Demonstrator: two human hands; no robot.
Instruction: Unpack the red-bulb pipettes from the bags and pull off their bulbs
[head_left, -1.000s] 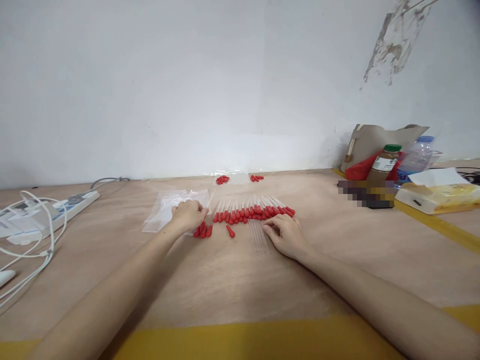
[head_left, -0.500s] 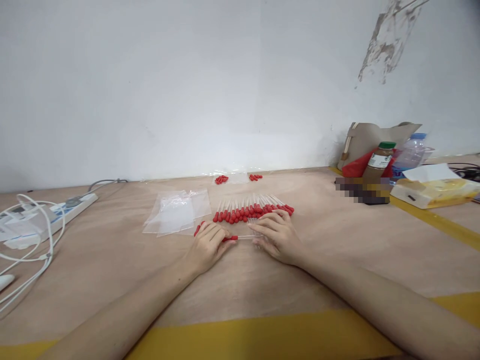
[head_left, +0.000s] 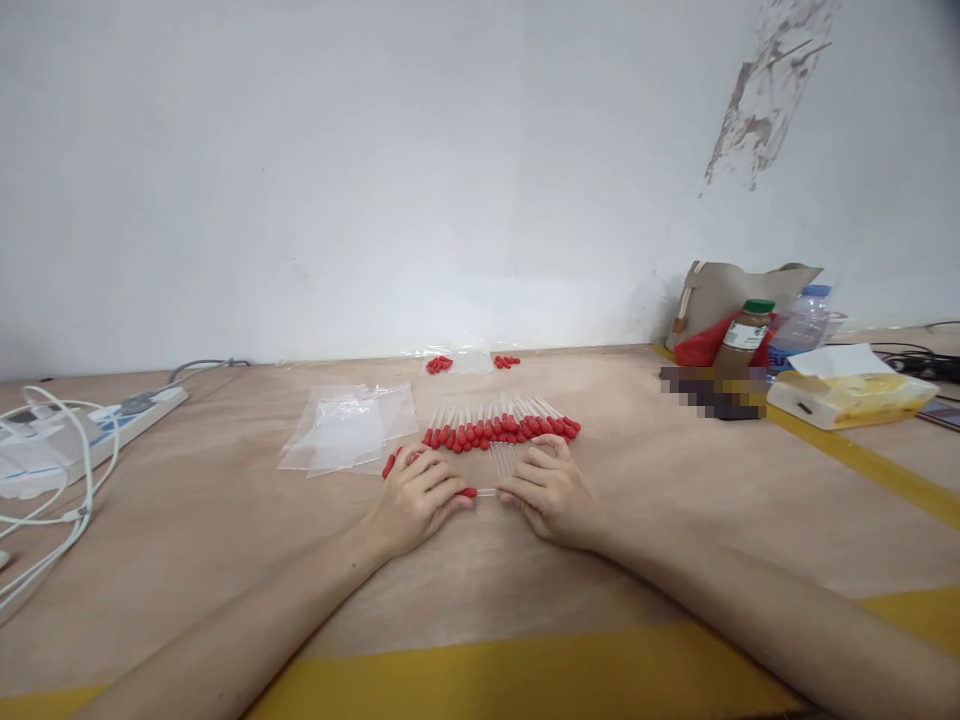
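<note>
Our right hand (head_left: 546,494) has neared our left hand (head_left: 421,498), pinching a clear tube (head_left: 487,492); left grips its red bulb (head_left: 470,492); likely brittle tube, soft bulb; hold near their joint.

On the pale brown wooden table (head_left: 420,620), the left hand (head_left: 421,500) pinches a small red rubber bulb (head_left: 469,492) that meets a slim clear tube (head_left: 487,492) gripped by the right hand (head_left: 553,493). Just beyond lie bare clear tubes (head_left: 504,459) and a row of red-bulbed clear droppers (head_left: 480,432). Flat transparent plastic bags (head_left: 341,430) lie left of the row; a long white power strip (head_left: 154,412) sits far left, a green-capped brown bottle (head_left: 742,338) far right.
</note>
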